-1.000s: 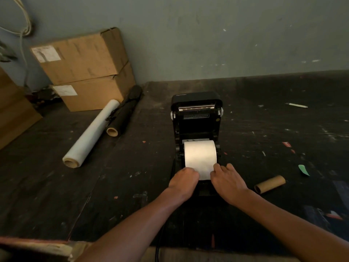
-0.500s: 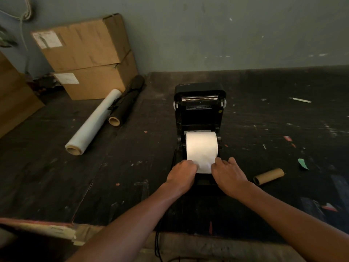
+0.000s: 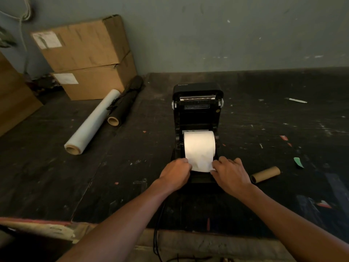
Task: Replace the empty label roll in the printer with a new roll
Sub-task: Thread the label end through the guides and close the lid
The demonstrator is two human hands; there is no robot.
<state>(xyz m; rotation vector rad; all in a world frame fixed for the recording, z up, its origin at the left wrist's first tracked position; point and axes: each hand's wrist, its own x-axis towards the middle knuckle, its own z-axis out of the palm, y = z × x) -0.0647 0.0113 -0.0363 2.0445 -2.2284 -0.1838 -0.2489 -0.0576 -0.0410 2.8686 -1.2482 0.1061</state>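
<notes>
A dark, scuffed worktop (image 3: 56,176) runs back to a grey-green wall, with two stacked cardboard boxes (image 3: 85,57) at the far left and two long rolls of wrap (image 3: 92,121) laid beside them. At the centre the printer (image 3: 197,110) is seen with its lid raised, and the new label roll (image 3: 199,146) is seated in the open bay, its loose leading edge drawn down toward the front. That edge is pinched at its left corner by the left hand (image 3: 175,173) and at its right corner by the right hand (image 3: 231,176) — fingers curled together on the paper at each side. To the right, well apart from the printer, the empty cardboard core (image 3: 265,174) lies on the worktop.

The roll is judged light but free to turn, while the paper tail is thin, soft and easily creased — a slight buckle is already visible in it. It is best held by both corners, kept square and pulled evenly, so that it feeds straight across the front edge.
</notes>
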